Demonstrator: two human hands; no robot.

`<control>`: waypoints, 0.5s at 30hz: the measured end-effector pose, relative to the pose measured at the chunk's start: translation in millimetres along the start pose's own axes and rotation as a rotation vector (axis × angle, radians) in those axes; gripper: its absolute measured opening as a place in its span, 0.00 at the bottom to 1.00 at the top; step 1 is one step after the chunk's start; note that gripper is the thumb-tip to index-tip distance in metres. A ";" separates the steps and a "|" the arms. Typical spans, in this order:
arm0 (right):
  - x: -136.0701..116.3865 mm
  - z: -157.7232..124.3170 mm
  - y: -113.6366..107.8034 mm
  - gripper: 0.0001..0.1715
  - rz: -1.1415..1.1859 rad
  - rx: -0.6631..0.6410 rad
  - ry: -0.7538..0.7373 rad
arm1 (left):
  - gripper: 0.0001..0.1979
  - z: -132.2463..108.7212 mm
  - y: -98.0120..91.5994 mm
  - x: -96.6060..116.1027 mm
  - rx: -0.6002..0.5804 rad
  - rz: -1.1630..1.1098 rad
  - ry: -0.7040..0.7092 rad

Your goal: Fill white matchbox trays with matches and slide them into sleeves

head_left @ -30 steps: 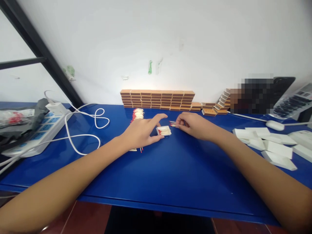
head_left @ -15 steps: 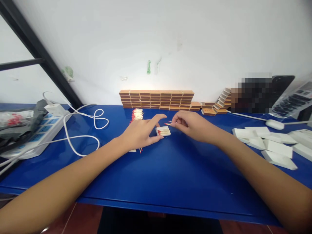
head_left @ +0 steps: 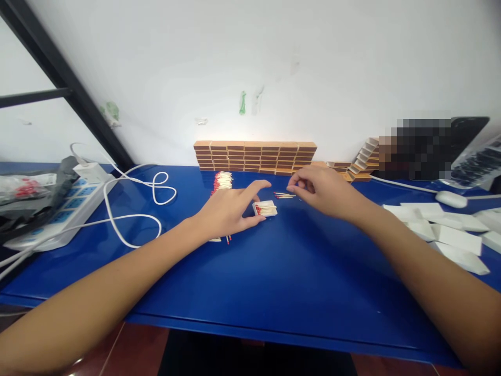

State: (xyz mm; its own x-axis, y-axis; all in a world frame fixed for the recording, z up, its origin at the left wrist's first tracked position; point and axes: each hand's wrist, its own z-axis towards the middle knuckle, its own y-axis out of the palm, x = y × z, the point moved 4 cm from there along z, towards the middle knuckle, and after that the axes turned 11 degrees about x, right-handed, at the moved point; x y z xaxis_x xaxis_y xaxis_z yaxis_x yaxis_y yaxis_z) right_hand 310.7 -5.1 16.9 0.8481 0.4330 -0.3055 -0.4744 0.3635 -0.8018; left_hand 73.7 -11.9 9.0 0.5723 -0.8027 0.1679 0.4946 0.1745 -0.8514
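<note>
The left hand rests with thumb and index finger spread wide around a small white tray; the thumb is at the tray's near side, and the pictures do not show whether the fingers press on it. The tray sits upright just right of the left palm, open side up, with red-headed matches lying inside. The right hand is held to the right of the tray and slightly beyond it, fingers curled and tips close together; whether a match is pinched there cannot be determined. A few loose matches lie on the blue table just left of and below the right fingertips. A larger match pile extends beyond the left hand, partly hidden by it. Stacked matchboxes stand beyond both hands, against the wall.
</note>
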 end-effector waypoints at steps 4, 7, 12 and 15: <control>13.8 -1.4 12.8 0.11 -0.004 -0.147 0.026 | 0.34 -0.4 -0.4 0.7 0.001 -0.004 0.004; 15.5 -3.4 19.1 0.12 0.008 -0.210 0.068 | 0.34 0.1 -1.3 1.2 0.004 0.000 -0.007; 16.5 -5.0 18.3 0.12 0.004 -0.266 0.082 | 0.34 0.5 -1.8 1.8 -0.005 0.008 -0.012; 21.4 -5.1 16.2 0.10 -0.006 -0.282 0.092 | 0.34 0.2 -1.4 2.0 -0.006 0.006 -0.005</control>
State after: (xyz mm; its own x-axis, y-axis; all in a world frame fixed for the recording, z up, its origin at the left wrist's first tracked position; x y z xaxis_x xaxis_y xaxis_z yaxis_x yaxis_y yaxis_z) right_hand 322.4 5.8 -5.2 0.8746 0.3502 -0.3354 -0.3961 0.1169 -0.9107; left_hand 74.3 -13.7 10.6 0.5786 -0.7987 0.1653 0.4870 0.1757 -0.8556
